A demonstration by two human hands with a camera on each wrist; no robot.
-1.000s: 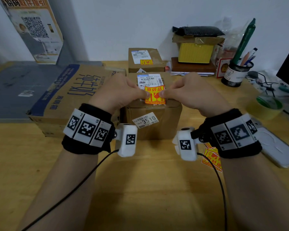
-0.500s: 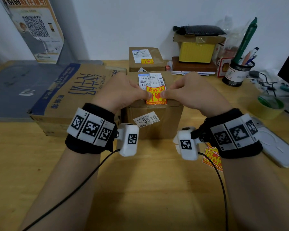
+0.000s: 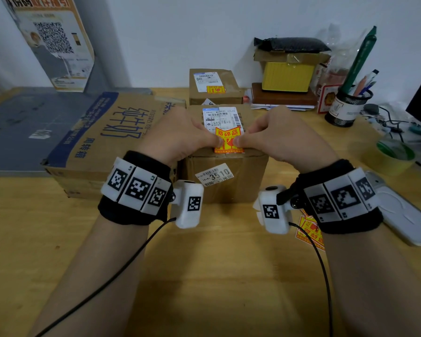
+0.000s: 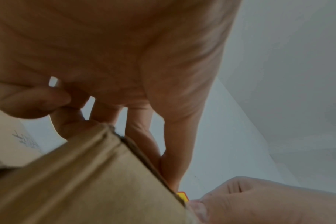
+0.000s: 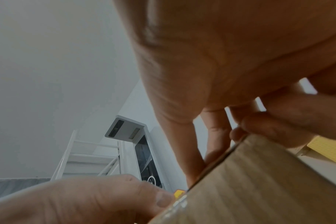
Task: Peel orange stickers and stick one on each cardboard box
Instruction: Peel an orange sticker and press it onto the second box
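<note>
A small cardboard box [image 3: 248,183] stands in front of me, with an orange sticker [image 3: 227,137] lying on its top at the front edge. My left hand [image 3: 204,137] and right hand [image 3: 250,137] flank the sticker, and each thumb presses down on one side of it. The other fingers are curled over the box top. The left wrist view shows the box edge [image 4: 86,181] and a sticker corner [image 4: 181,195]. The right wrist view shows the same corner [image 5: 178,193]. A second box [image 3: 231,96] behind carries its own orange sticker [image 3: 215,89]. A large milk carton box [image 3: 102,142] lies to the left.
A sheet of orange stickers [image 3: 310,232] lies on the wooden table under my right wrist, beside a white phone [image 3: 404,215]. A green tape roll [image 3: 394,154], a pen cup [image 3: 348,110] and a yellow box stack [image 3: 287,74] crowd the back right.
Both thumbs have slid from the sticker's upper corners toward its middle, closer to the box's front edge. The box and the other things have stayed put.
</note>
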